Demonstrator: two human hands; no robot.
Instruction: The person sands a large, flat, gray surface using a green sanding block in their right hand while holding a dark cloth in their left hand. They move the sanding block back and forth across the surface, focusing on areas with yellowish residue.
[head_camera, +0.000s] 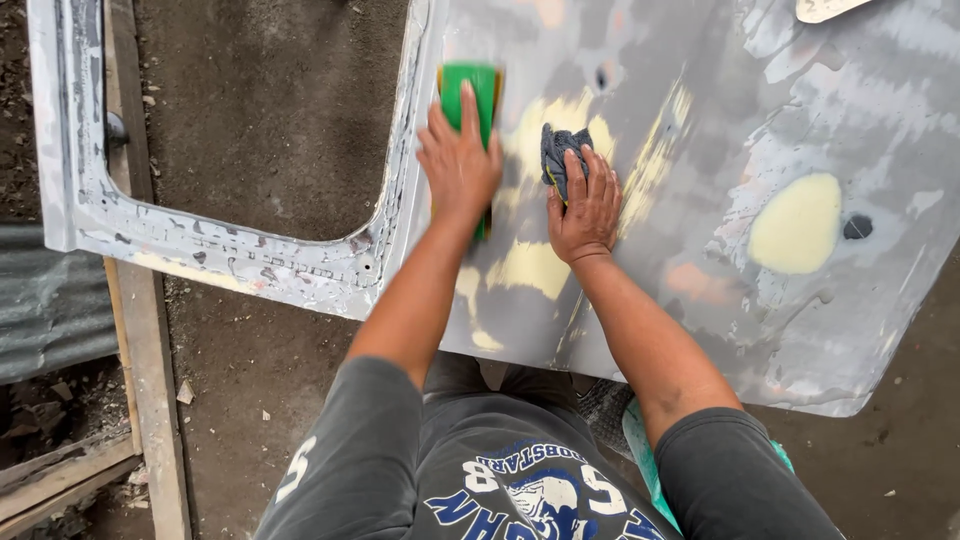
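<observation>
- The left hand (458, 160) lies palm down on a green sanding block (470, 95), fingers stretched forward along its top; the block's far end shows beyond the fingertips, and a thin strip of it shows beside the wrist.
- The hand is nearly flat, pressing on the block more than gripping it; whether the thumb curls around the edge cannot be told.
- The block rests on a grey car door panel (700, 120), close to the edge of the door's window opening (270, 120).
- The right hand (585, 205) is just beside the left, also palm down on the panel, its fingers spread and bent over a crumpled dark blue-grey rag (560, 150).
- The rag sits under and just ahead of the fingertips, bunched up, touching the panel.
- The rag and the block are near each other, with a narrow strip of panel between them.
- Pale yellow filler patches (530, 265) show under and around both hands; a larger oval yellow patch (795, 225) lies well apart to the right, with a small dark hole (857, 227) just beside it.
- The panel lies roughly flat above dirt ground (270, 370), with wooden planks (150, 330) along the left.
- The person wears a dark grey T-shirt (480, 470) with blue-and-white print.
</observation>
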